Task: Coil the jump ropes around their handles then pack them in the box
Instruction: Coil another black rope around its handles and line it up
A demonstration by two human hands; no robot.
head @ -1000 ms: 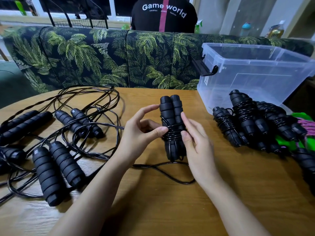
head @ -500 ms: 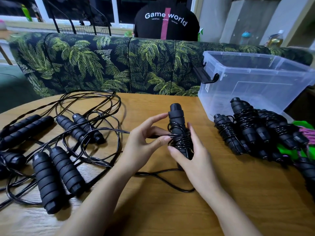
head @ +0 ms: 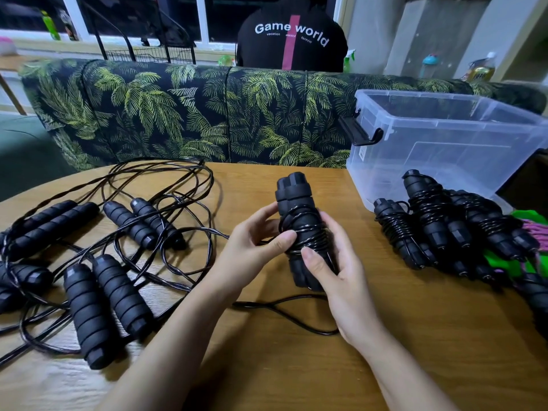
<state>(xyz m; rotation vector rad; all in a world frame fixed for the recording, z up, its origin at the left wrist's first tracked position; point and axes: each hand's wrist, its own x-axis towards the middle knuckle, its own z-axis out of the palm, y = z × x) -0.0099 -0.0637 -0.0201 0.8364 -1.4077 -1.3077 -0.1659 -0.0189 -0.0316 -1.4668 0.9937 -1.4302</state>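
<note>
Both my hands hold a pair of black foam jump rope handles (head: 295, 197) upright above the wooden table (head: 296, 366). Black cord is wound around their middle. My left hand (head: 252, 247) pinches the windings with its thumb on the cord. My right hand (head: 335, 268) grips the lower part of the handles. The loose end of the cord (head: 284, 312) trails on the table below. Several uncoiled black ropes (head: 98, 298) lie tangled at the left. A pile of coiled ropes (head: 436, 223) sits at the right, in front of the clear plastic box (head: 444, 137).
A palm-print sofa back (head: 178, 114) runs behind the table. A person in a black top (head: 292, 43) sits beyond it, facing away. Green and pink ropes (head: 530, 232) lie at the far right edge. Bare wood shows near me.
The handle pair has turned in my hands and more cord lies around it. My left thumb now presses on the windings and my right hand has slid lower.
</note>
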